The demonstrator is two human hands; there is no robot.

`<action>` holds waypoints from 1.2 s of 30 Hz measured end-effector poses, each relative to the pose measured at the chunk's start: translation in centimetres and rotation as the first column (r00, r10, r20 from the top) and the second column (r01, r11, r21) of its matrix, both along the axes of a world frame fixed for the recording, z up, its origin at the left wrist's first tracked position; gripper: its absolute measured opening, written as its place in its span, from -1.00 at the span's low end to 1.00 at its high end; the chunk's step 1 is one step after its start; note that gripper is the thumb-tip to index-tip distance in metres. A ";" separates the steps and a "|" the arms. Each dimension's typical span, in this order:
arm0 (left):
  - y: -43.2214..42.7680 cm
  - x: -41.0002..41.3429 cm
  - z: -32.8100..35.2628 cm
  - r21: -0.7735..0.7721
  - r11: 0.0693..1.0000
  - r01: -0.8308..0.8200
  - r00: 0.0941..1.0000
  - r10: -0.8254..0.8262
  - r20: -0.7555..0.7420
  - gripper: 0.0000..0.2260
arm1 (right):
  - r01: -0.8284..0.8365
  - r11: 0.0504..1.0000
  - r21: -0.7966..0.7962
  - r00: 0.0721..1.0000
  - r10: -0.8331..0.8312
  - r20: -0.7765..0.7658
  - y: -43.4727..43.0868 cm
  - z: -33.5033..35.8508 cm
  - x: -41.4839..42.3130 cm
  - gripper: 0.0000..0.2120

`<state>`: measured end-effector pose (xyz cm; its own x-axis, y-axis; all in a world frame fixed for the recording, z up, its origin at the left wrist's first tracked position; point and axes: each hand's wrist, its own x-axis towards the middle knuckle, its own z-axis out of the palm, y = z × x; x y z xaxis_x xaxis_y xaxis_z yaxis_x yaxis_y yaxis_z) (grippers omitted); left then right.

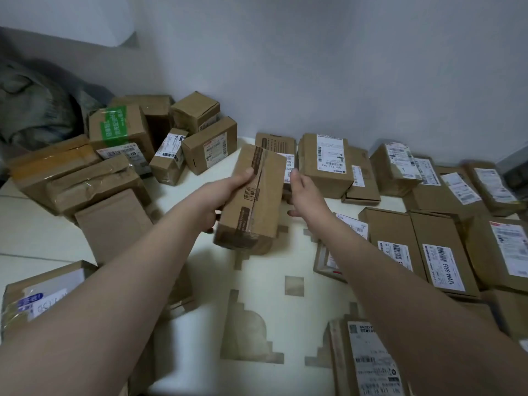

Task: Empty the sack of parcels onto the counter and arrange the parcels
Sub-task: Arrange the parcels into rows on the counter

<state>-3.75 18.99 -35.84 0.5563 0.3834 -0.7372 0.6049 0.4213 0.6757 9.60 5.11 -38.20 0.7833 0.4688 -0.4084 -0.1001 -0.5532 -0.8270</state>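
While your left hand [228, 190] grips the taped box [254, 201], long axis away from you, your right hand [303, 192] hovers open beside it. Laid-out parcels [440, 252] sit rightward.

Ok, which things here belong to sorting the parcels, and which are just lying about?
Job:
held box, gripped by left hand, right hand beside it
jumbled parcels, left
laid-out parcels, right
crumpled sack
counter

Lying about:
white object, upper left
grey object, right edge

sack [31, 110] blurred, labelled parcel [368, 361] cropped below
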 end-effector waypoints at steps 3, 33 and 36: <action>-1.9 -0.8 -0.9 -0.143 0.989 -0.030 0.999 0.034 0.021 -0.53 | -0.025 0.996 0.086 0.985 0.039 -0.166 -1.8 0.9 0.0 -0.31; 10.5 4.9 -6.6 0.952 0.127 0.279 0.951 0.102 -0.292 -0.45 | -0.189 0.979 -0.075 0.778 0.196 0.597 10.4 -1.8 2.8 -0.65; 10.5 3.9 -8.1 0.980 -0.011 0.198 0.980 -0.012 -0.198 -0.67 | -0.249 0.949 -0.193 0.649 0.311 0.695 12.9 -2.3 3.1 -0.45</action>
<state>0.16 29.52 -43.98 0.6316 0.7260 0.2720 0.6665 -0.6877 0.2878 12.69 17.98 -40.53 0.6854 0.7079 0.1706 0.6674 -0.5169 -0.5361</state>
